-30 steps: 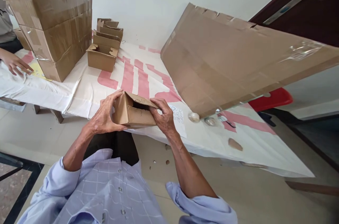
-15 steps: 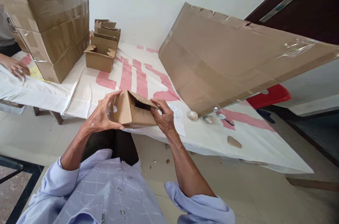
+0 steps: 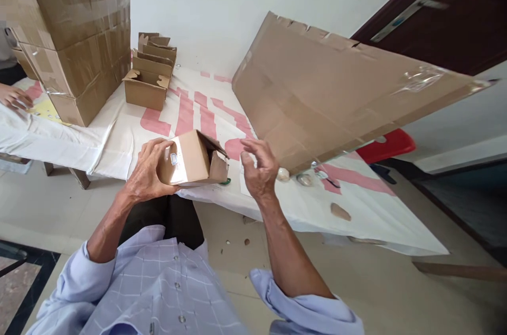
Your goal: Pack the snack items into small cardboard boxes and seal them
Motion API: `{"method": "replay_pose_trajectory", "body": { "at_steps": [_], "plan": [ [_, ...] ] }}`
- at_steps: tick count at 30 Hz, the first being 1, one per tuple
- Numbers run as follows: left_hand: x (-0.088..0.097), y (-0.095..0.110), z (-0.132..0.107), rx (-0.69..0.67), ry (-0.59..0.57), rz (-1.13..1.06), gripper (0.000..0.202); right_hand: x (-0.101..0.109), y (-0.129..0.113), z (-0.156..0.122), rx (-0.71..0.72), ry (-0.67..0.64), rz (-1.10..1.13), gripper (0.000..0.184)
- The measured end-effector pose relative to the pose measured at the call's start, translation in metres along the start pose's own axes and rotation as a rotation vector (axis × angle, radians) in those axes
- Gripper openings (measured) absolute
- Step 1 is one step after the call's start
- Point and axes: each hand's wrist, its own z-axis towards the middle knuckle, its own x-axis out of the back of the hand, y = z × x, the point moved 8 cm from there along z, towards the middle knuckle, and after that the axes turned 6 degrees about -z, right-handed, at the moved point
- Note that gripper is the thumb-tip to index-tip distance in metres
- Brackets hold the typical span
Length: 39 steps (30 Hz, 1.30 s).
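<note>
My left hand grips the left end of a small cardboard box at the table's front edge, thumb low and fingers over the top. A little white label with a dark outline sits on the box's shiny left end. The flap at the box's right end stands partly raised, and its inside is mostly hidden. My right hand is off the box, just right of it, with thumb and fingers curled but apart. It hovers over a white sheet, largely covering it. Something small and green shows by the box's lower right corner.
Open small boxes stand in a row at the back. Taped cartons are stacked at left; another person's hand rests beyond them. A big cardboard panel leans at right. A tape roll and a brown scrap lie near it.
My right hand has let go of the box's flap end and moved right, over the white sheet. My left hand keeps its hold, and the box has turned slightly, showing more of its labelled end.
</note>
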Motion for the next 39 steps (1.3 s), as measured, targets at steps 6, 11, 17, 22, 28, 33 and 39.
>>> {"method": "replay_pose_trajectory", "body": {
  "at_steps": [6,11,17,22,28,33,39],
  "plan": [
    [-0.003,0.013,0.007,0.001,-0.008,0.044,0.106,0.006,-0.108,0.039,0.304,-0.046,-0.121,0.017],
    [-0.011,0.019,0.008,0.003,-0.009,0.073,0.112,-0.034,-0.154,0.046,0.58,-0.274,-0.209,0.017],
    [-0.016,0.023,0.008,0.053,0.0,0.113,0.11,-0.061,-0.16,0.044,0.658,-0.552,-0.496,0.018],
    [-0.018,0.025,0.009,0.064,-0.015,0.119,0.112,-0.068,-0.168,0.04,0.703,-0.605,-0.62,0.019],
    [-0.019,0.026,0.008,0.062,-0.005,0.12,0.112,-0.073,-0.169,0.037,0.724,-0.604,-0.643,0.02],
    [-0.019,0.027,0.009,0.055,-0.004,0.115,0.111,-0.074,-0.169,0.036,0.716,-0.608,-0.618,0.024],
    [-0.019,0.028,0.01,0.06,-0.014,0.11,0.111,-0.076,-0.168,0.034,0.707,-0.61,-0.586,0.028]
  ]
}}
